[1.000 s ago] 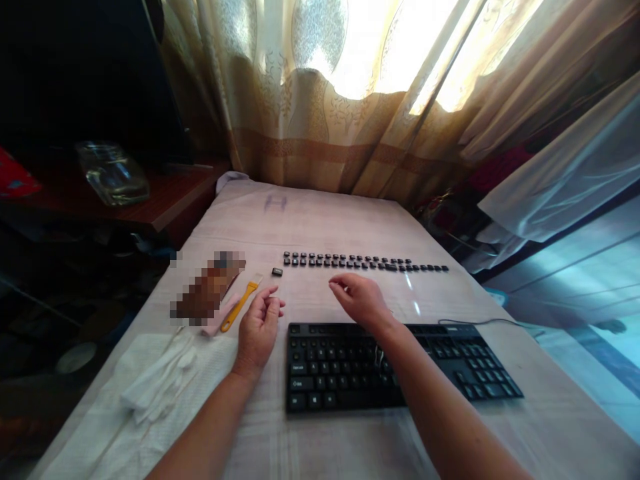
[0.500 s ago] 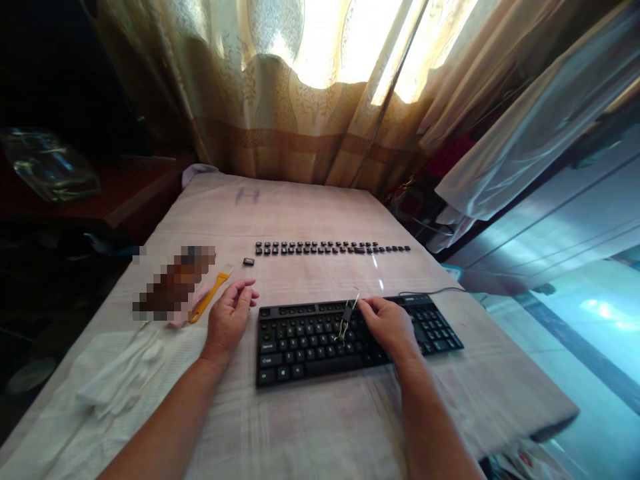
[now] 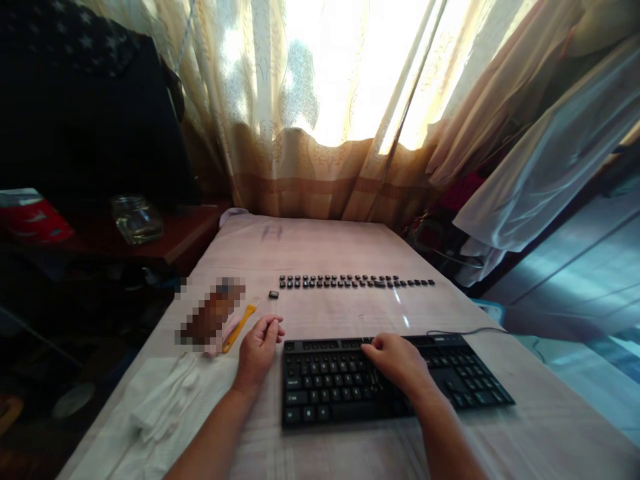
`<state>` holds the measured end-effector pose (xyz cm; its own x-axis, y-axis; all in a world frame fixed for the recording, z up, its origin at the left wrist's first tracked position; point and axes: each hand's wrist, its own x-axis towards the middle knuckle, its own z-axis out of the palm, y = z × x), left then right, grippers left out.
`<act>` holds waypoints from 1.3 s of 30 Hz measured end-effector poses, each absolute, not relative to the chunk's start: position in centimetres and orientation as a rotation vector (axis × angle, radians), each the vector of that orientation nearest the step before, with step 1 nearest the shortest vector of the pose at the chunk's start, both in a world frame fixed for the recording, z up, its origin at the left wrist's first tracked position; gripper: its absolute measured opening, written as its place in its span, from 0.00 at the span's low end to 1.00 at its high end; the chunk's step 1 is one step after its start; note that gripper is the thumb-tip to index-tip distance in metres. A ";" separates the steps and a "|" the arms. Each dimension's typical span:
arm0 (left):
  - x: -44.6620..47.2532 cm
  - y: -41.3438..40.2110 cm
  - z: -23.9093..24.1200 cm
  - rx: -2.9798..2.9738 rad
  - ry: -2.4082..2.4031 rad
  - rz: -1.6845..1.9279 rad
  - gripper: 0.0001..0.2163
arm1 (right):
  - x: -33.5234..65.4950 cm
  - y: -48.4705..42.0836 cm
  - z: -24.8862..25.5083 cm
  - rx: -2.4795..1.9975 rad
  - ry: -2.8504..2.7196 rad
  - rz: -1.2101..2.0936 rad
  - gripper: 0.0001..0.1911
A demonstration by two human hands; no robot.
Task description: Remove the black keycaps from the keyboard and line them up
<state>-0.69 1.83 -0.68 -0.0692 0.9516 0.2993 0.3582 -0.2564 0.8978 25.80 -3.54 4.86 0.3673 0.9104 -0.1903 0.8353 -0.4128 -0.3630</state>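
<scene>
Have black kbd (image 3: 320, 385) flat on cloth-covered table (image 3: 325, 250), at front of view, long axis L–R, w/ near edge rising slightly toward R end; turned w/ legends upright to wearer, cord (image 3: 467, 330) trailing off far edge at R. Gripping wire tool (image 3: 375, 381) narrowly in R hand (image 3: 401, 361), over kbd's middle; can see thin wire poking out nearside, pointing back toward wearer, handle hidden. Holding L hand (image 3: 260, 338) half-curled just beside kbd's far L corner; can't tell if gripping anything. Vs 0.5 s ago: have brought R hand farther L along kbd, now covering handle, prev. visible. See rows of keycaps (image 3: 321, 284), single cap (image 3: 273, 295) & yellow brush (image 3: 240, 328) unchanged.
</scene>
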 end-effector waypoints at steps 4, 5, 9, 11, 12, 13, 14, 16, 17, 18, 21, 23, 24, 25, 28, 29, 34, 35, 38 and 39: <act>-1.4 2.3 -0.9 1.786 1.531 1.284 0.14 | 25.7 -3.4 4.0 -1.918 -1.376 0.745 0.17; -1.7 2.5 -0.8 1.837 1.571 1.259 0.13 | 25.6 -3.3 4.0 -1.775 -1.264 0.819 0.18; -3.3 4.2 0.2 2.058 1.734 1.082 0.13 | 25.7 -3.3 4.3 -1.380 -0.799 1.026 0.27; -4.1 5.2 0.8 2.156 1.822 0.950 0.13 | 25.9 -3.5 4.3 -1.254 -0.662 1.076 0.30; -4.5 5.7 1.1 2.195 1.866 0.871 0.13 | 26.1 -3.6 4.3 -1.206 -0.617 1.095 0.31; -4.8 6.1 1.4 2.226 1.905 0.785 0.13 | 26.2 -3.8 4.2 -1.167 -0.584 1.111 0.30; -5.1 6.5 1.7 2.250 1.941 0.697 0.13 | 26.4 -3.9 4.1 -1.135 -0.558 1.124 0.29; -5.4 6.9 2.2 2.287 1.999 0.525 0.12 | 26.6 -4.1 3.9 -1.091 -0.526 1.150 0.28; -5.4 7.0 2.4 2.302 2.023 0.447 0.12 | 26.7 -4.1 3.8 -1.076 -0.517 1.162 0.27; -5.4 6.9 2.6 2.315 2.043 0.376 0.12 | 26.8 -4.1 3.8 -1.065 -0.509 1.175 0.26; -5.3 6.3 3.1 2.339 2.092 0.196 0.12 | 26.9 -4.1 3.6 -1.046 -0.475 1.212 0.26; -5.3 5.6 3.4 2.343 2.112 0.094 0.12 | 27.0 -4.0 3.5 -1.034 -0.438 1.224 0.25; -5.3 5.3 3.5 2.341 2.117 0.047 0.11 | 27.1 -4.0 3.5 -1.027 -0.414 1.226 0.25; -5.4 5.0 3.7 2.339 2.119 0.002 0.10 | 27.1 -4.0 3.4 -1.020 -0.390 1.227 0.25; -5.6 4.8 4.5 2.349 2.110 -0.083 0.12 | 27.1 -4.0 3.2 -0.999 -0.333 1.240 0.24; -5.5 4.9 4.8 2.363 2.101 -0.089 0.15 | 27.1 -4.0 3.2 -0.995 -0.323 1.245 0.23; -3.5 7.4 5.9 2.522 1.970 0.025 0.16 | 26.9 -4.0 3.2 -0.982 -0.316 1.261 0.22; -3.0 8.1 5.9 2.556 1.921 0.051 0.16 | 26.9 -4.0 3.2 -0.981 -0.320 1.263 0.21; -2.0 9.8 5.4 2.606 1.815 0.067 0.15 | 27.0 -4.0 3.1 -0.980 -0.327 1.250 0.19; -2.0 10.2 5.1 2.611 1.796 0.063 0.15 | 27.0 -4.0 3.0 -0.980 -0.324 1.242 0.19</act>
<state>-2.02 10.22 5.14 0.3573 0.9327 0.0486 0.9338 -0.3577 0.0000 27.05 -4.00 3.04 0.3403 0.8954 -0.2871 -0.6414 -0.0023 -0.7672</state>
